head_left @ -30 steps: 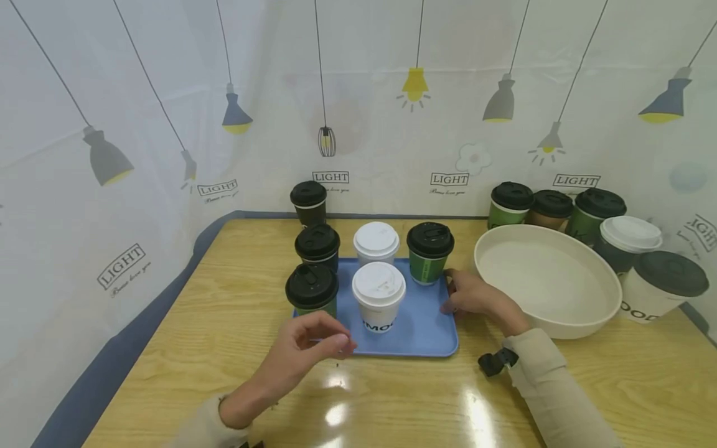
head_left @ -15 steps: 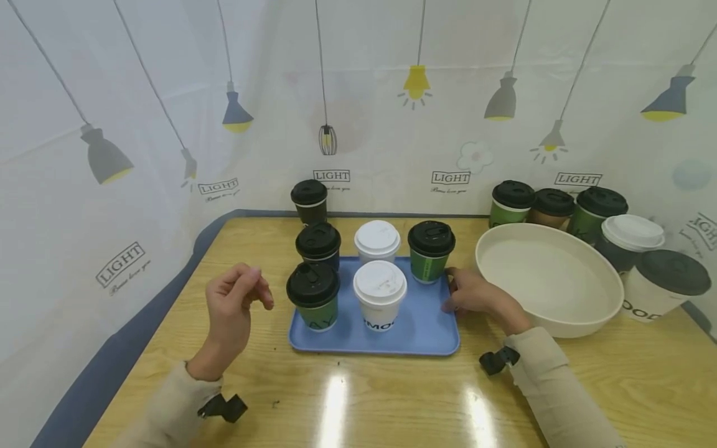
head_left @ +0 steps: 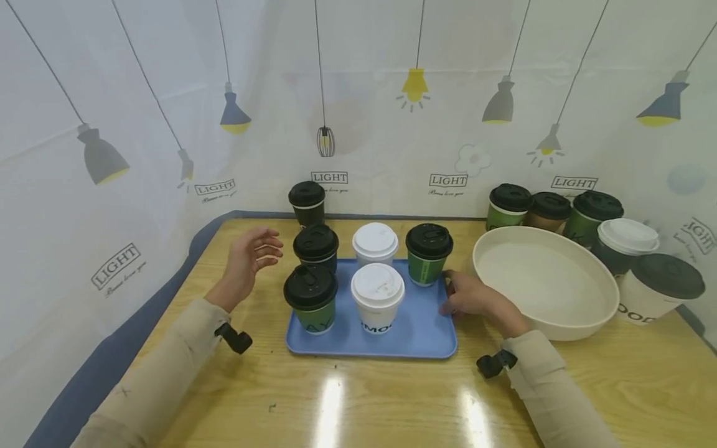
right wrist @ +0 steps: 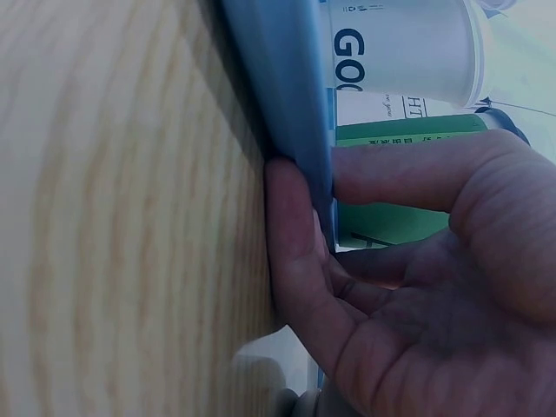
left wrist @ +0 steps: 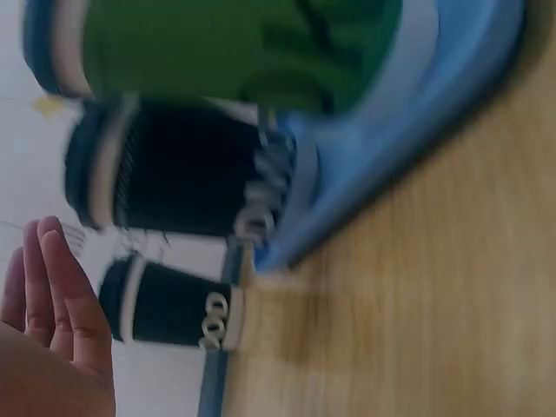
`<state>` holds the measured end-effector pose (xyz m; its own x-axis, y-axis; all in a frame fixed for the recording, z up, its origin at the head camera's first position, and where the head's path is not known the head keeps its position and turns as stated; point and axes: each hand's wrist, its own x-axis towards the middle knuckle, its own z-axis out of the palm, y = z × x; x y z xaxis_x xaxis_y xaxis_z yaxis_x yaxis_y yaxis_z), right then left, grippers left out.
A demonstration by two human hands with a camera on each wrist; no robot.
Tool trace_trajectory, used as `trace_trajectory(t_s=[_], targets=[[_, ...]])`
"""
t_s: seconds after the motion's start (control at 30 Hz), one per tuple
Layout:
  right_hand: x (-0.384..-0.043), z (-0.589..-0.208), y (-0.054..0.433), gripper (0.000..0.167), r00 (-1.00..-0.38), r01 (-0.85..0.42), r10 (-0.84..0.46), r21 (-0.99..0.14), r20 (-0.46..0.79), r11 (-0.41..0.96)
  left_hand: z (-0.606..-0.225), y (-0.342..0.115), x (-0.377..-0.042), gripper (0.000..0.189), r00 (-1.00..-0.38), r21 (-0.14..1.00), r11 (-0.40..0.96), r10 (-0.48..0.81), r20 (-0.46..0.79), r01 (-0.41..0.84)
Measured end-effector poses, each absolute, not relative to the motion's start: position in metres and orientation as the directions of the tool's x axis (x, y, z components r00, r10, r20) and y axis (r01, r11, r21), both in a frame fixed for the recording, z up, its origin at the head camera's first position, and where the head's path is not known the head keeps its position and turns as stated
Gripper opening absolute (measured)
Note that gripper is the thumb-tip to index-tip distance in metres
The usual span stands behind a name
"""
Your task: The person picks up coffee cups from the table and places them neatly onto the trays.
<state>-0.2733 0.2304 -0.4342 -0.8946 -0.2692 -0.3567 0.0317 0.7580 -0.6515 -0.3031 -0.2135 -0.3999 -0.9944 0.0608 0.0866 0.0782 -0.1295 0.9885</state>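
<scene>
A blue tray (head_left: 417, 323) bears several lidded paper cups. At its front left stands a green cup with a black lid (head_left: 316, 314), and behind that a dark cup (head_left: 315, 242). Two white cups, the nearer white cup (head_left: 378, 305) lettered, fill the middle. Another green cup (head_left: 426, 267) is at the back right. My right hand (head_left: 473, 295) pinches the tray's right rim; in the right wrist view its thumb lies over the rim, a finger beneath. My left hand (head_left: 246, 264) is raised left of the cups, fingers extended, holding nothing. Beyond the tray, a small dark cup (left wrist: 178, 302) stands on the table.
A large cream bowl (head_left: 546, 280) sits right of my right hand. Behind and beside it several more lidded cups line up, among them a white cup with a dark lid (head_left: 661, 286). A printed curtain (head_left: 381, 124) borders the wooden table (head_left: 392, 398) at the back and left.
My left hand has moved from the tray's front left corner, leftward and then toward the back, its fingers straightening. My right hand stays at the tray's rim; the tray and cups look unmoved.
</scene>
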Motion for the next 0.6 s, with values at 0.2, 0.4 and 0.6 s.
trace_trajectory(t_s=[0.2,0.4,0.6], targets=[[-0.272,-0.435,0.233,0.093,-0.898,0.03,-0.271,-0.663,-0.346,0.748,-0.408,-0.206,-0.358,0.048,-0.995,0.994,0.083,-0.064,0.079,0.073],[-0.271,-0.435,0.233,0.093,-0.902,0.022,-0.273,-0.668,-0.333,0.743,-0.41,-0.193,-0.399,0.088,-0.991,0.985,0.158,-0.101,0.087,0.07],[-0.272,-0.436,0.232,0.092,-0.909,0.024,-0.254,-0.647,-0.332,0.762,-0.41,-0.18,-0.425,0.108,-0.997,0.963,0.267,-0.065,0.05,0.031]])
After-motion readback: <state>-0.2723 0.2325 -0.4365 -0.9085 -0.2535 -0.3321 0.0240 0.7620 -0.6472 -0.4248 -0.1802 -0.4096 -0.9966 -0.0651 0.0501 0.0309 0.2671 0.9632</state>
